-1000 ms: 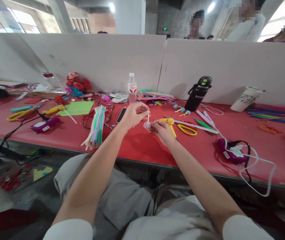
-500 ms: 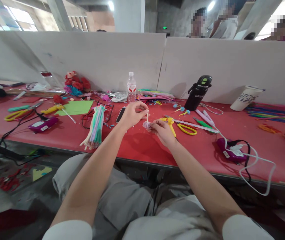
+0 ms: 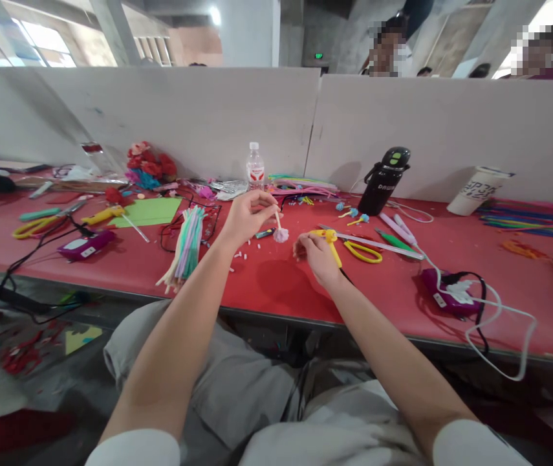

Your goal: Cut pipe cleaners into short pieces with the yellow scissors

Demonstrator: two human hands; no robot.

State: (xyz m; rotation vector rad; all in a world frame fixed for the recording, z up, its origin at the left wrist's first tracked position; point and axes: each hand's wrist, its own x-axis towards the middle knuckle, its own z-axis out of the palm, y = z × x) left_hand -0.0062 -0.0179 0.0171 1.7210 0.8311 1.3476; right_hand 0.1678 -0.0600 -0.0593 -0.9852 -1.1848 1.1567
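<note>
Between the fingertips of my left hand (image 3: 251, 217) is the pale stem of a small lilac pipe-cleaner flower (image 3: 281, 235), its fluffy head hanging down above the red table. My right hand (image 3: 319, 254) is a short way to the right of the flower, apart from it. Its fingers are loosely curled, slightly blurred, with nothing visible in them. Close beside this hand lies a yellow glue gun (image 3: 330, 241) with a clear glue stick, and yellow-handled scissors (image 3: 363, 251). Small white cut bits (image 3: 240, 255) are scattered below my left hand.
A bundle of pastel pipe cleaners (image 3: 186, 249) lies left of my arm. Behind stand a water bottle (image 3: 255, 169) and a black flask (image 3: 383, 181). Small blue-headed pieces (image 3: 351, 212) lie near the flask. A purple power strip (image 3: 445, 294) with looping cables sits at right, a paper cup (image 3: 477, 191) behind.
My right hand has let go of the flower head and moved slightly down and away. My left hand has shifted a little left, keeping the stem, and the head now hangs free.
</note>
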